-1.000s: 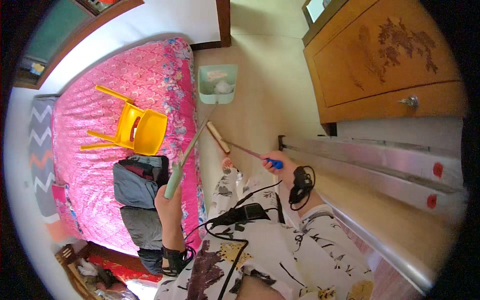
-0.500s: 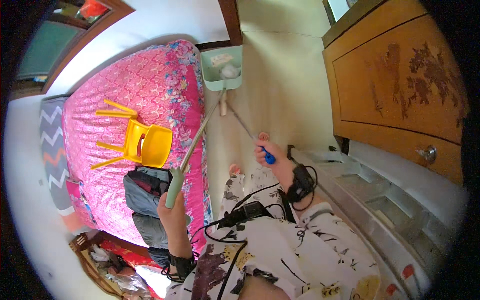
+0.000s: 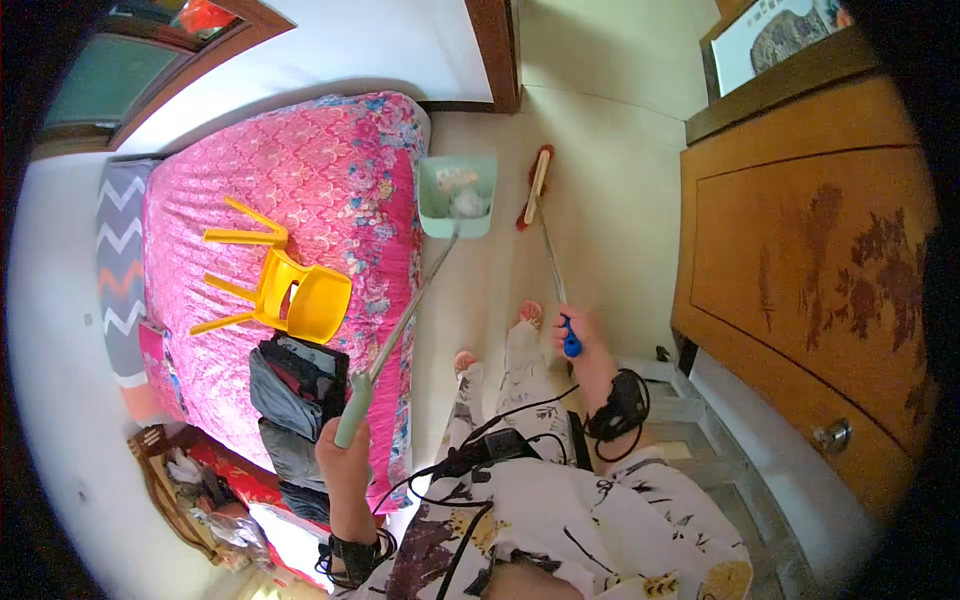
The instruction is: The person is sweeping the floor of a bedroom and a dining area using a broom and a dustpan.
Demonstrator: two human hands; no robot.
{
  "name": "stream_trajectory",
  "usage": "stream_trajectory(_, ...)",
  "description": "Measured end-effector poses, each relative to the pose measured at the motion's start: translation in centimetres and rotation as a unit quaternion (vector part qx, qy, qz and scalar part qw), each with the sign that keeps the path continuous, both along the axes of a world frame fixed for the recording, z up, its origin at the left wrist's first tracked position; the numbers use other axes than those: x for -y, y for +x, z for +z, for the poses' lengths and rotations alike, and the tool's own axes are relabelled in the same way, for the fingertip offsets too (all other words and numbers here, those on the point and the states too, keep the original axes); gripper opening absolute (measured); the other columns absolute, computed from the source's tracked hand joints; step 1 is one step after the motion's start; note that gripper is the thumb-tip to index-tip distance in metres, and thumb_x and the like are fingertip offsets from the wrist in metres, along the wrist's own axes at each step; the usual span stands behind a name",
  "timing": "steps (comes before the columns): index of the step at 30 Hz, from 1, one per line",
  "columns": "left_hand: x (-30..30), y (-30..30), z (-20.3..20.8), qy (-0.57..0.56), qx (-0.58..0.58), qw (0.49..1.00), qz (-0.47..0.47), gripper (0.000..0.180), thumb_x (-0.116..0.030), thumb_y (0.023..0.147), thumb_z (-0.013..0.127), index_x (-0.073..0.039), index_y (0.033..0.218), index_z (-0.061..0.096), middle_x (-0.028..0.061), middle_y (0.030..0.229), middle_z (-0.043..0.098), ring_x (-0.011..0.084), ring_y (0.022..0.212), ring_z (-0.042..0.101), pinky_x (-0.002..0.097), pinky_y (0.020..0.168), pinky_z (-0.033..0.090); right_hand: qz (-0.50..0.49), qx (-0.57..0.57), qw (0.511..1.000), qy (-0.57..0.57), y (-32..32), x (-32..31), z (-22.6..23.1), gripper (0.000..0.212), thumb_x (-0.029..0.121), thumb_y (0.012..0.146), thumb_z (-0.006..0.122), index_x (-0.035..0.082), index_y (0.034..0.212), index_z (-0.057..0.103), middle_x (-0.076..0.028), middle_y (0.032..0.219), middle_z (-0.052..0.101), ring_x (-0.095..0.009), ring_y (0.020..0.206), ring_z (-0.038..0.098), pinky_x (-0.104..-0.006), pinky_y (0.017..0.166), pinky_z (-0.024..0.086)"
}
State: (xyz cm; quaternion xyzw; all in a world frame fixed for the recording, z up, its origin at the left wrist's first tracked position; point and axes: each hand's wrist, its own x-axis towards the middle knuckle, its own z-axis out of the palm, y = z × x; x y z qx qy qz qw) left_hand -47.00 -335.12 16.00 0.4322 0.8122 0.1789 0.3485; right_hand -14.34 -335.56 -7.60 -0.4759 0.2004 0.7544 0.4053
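Two hands are closed: from here, I see the left hand (image 3: 343, 468) gripping the green dustpan (image 3: 440, 226) by the bed's (image 3: 270, 175) edge, near its far corner; the right hand (image 3: 588, 350) grips the broom (image 3: 537, 190), just right of it. Both look light and stiff, easiest held up top.

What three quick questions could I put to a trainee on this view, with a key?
1. Which hand grips the pale green handle of the dustpan?

2. True or false: the yellow chair is on the pink bed.

3. The broom in the right hand has its head:
a) inside the dustpan
b) to the right of the dustpan, apart from it
c) on the bed

Key: 1. The left hand. 2. True. 3. b.
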Motion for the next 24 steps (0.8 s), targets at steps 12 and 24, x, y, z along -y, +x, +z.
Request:
stream_trajectory(12, -0.1, 2.4, -2.5, -0.106, -0.146, 0.977, -0.11, 0.022, -0.02, 0.074, 0.067, 0.0, 0.076, 0.058, 0.0067, 0.055, 0.048, 0.0123, 0.053, 0.045, 0.0299, 0.05, 0.038, -0.068, -0.276, 0.945, 0.164, -1.9, -16.9, -12.8, 0.016, 0.017, 0.081, 0.06, 0.008, 0.079, 0.047, 0.002, 0.064, 0.048, -0.006, 0.052, 0.047, -0.0197, 0.043, 0.035)
stream_trajectory(24, -3.1, 5.0, -2.1, -0.08, -0.088, 0.986, -0.116, 0.018, -0.015, 0.076, 0.064, 0.002, 0.078, 0.057, 0.0013, 0.061, 0.05, 0.0083, 0.058, 0.045, 0.0263, 0.053, 0.038, -0.308, -0.05, 0.942, 0.124, 12.0, -5.8, -3.4, 0.017, 0.016, 0.084, 0.054, 0.001, 0.092, 0.048, 0.001, 0.07, 0.048, -0.005, 0.055, 0.046, -0.0183, 0.047, 0.033)
